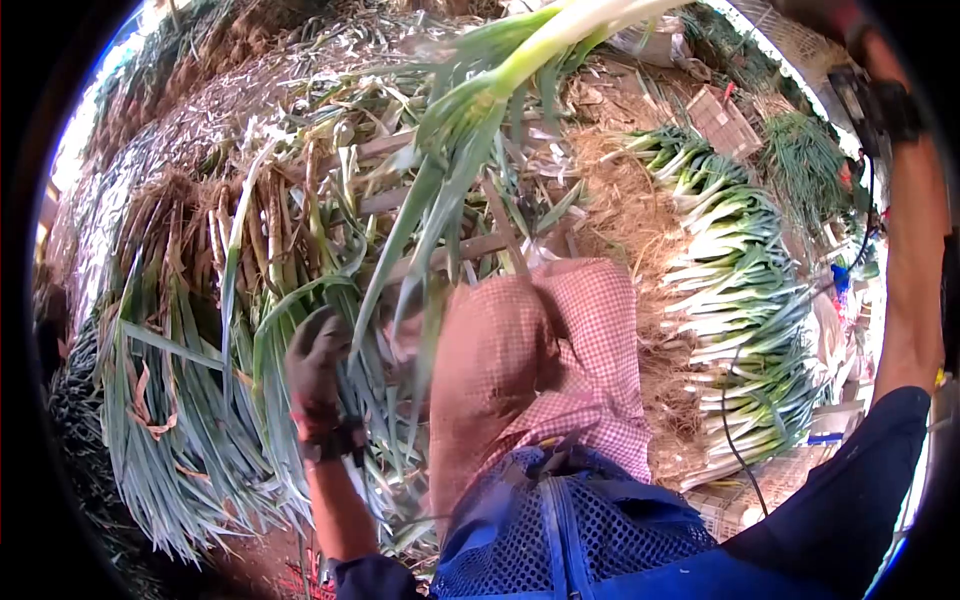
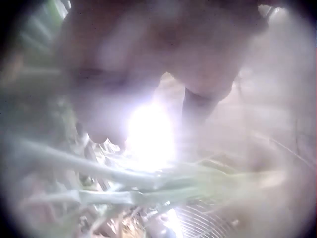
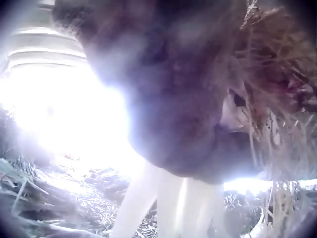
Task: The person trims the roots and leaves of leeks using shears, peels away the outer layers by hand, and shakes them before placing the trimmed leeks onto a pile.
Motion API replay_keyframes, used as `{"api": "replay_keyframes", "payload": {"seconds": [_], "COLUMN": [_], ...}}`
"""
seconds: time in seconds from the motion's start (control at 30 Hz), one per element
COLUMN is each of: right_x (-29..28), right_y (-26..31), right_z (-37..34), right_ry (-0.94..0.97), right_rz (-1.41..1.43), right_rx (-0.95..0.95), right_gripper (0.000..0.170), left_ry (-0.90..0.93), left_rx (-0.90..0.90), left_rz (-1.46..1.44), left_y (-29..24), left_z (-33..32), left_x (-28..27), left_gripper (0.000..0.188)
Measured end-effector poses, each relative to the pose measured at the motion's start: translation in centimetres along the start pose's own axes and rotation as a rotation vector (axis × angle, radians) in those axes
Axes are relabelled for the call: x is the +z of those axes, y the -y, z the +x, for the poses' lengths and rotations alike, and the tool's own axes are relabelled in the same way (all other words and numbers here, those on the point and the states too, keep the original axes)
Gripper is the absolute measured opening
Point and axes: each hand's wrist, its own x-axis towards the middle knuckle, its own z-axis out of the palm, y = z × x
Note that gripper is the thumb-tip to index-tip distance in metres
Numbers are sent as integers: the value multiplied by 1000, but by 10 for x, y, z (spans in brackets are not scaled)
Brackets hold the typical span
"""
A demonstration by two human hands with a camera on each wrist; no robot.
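Observation:
My gloved right hand is raised at the upper right edge of the head view. In the right wrist view that hand grips several leeks by their root end; pale stalks hang below it and stringy roots stick out at the right. The held leeks stretch across the top of the head view, their green leaves drooping towards my knees. My gloved left hand is beside those leaf tips, nothing in its grasp. Blurred in the left wrist view, its fingers and thumb stand apart.
To the left lies a large heap of untrimmed leeks with brown roots. A neat row of leeks with white stalks lies at the right, roots inward. Checked cloth covers my knees. A cable runs along the right; litter covers the ground behind.

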Motion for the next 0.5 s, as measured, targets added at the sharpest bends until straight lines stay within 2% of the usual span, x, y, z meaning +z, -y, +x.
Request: {"api": "replay_keyframes", "payload": {"seconds": [0.1,0.17,0.3,0.37,0.4,0.47,0.5], "right_x": [-16,-9,-23,-21,-21,-27,-31], "right_y": [5,-10,12,10,10,9,8], "right_z": [4,12,-14,-21,-25,-32,-36], "right_ry": [18,212,131,112,109,116,122], "right_rz": [-55,-70,-61,18,43,68,76], "right_rx": [47,128,115,87,80,46,39], "right_gripper": [19,19,19,19,19,20,20], "left_ry": [228,393,667,787,891,884,897], "left_rx": [-35,-96,-224,-273,-224,-379,-390], "left_rz": [12,-23,-102,-302,-508,-708,-698], "left_y": [-17,-25,-27,-32,-13,-24,-29], "left_z": [-11,-18,-16,-13,-5,1,7], "left_x": [99,154,241,279,296,326,335], "left_gripper": [45,50,69,84,96,102,102]}}
